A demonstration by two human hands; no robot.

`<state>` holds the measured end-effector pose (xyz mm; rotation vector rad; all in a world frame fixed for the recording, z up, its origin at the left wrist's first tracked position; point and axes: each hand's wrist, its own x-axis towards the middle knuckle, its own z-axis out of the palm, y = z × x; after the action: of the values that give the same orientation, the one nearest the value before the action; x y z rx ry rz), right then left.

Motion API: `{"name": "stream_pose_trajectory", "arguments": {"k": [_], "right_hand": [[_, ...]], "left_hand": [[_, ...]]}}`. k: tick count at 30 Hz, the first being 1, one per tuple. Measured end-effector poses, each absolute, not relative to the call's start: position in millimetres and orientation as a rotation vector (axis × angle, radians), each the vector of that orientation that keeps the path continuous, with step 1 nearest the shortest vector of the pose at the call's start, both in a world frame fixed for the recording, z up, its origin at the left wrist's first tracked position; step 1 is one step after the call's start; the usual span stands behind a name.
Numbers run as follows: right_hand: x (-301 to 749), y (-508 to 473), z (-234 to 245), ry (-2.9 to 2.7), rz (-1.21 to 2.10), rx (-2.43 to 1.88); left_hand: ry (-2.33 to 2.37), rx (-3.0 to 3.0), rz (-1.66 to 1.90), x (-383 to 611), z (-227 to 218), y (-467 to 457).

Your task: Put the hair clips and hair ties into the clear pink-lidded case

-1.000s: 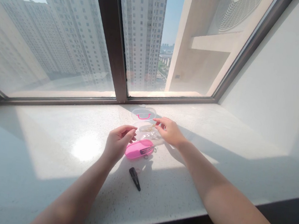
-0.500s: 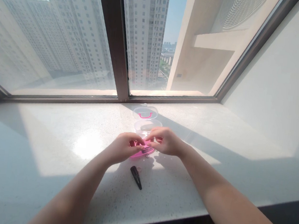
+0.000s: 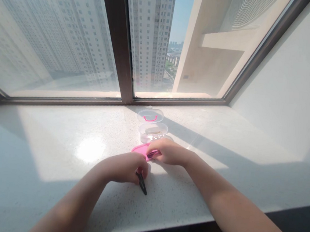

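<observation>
My left hand (image 3: 129, 166) is closed with its fingertips on the wide end of a black snap hair clip (image 3: 143, 187), whose narrow end points toward me over the sill. My right hand (image 3: 169, 152) is closed at the right side of a pink oval tray (image 3: 139, 149). Between its fingers shows a small dark item (image 3: 152, 154), too small to name surely. Behind the tray is a clear oval container (image 3: 143, 136), and beyond it lies its clear lid (image 3: 143, 117) with a pink handle.
Everything is on a white speckled window sill (image 3: 65, 147) with bright sun glare and shadows. A brown window frame (image 3: 127, 98) bounds the back, a white wall (image 3: 287, 96) stands at the right, and the sill's front edge (image 3: 188, 224) runs below.
My left hand has left the pink tray, come toward me and closed on the black hair clip. My right hand has shifted slightly down, its fingers now around the small dark item.
</observation>
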<state>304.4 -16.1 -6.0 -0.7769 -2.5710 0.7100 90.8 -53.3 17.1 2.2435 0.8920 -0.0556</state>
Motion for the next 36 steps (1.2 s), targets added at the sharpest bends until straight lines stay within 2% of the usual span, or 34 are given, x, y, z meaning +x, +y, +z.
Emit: {"name": "stream_pose_trajectory", "arguments": {"k": [12,18,27,36], "right_hand": [[302,-17,-3,-2.580,0.713,-0.733],[306,-18,7,-2.309,0.814,-0.742],[306,-13,12,-1.688,0.979,-0.737],[309,-22,21,-1.576,0.975,-0.560]], "left_hand": [[0.831,2.183,0.049,89,13,-50],[0.925,2.117,0.056,88,28,-52],[0.896,1.586,0.658,90,29,-47],[1.045,1.295,1.081,92,25,-40]]}}
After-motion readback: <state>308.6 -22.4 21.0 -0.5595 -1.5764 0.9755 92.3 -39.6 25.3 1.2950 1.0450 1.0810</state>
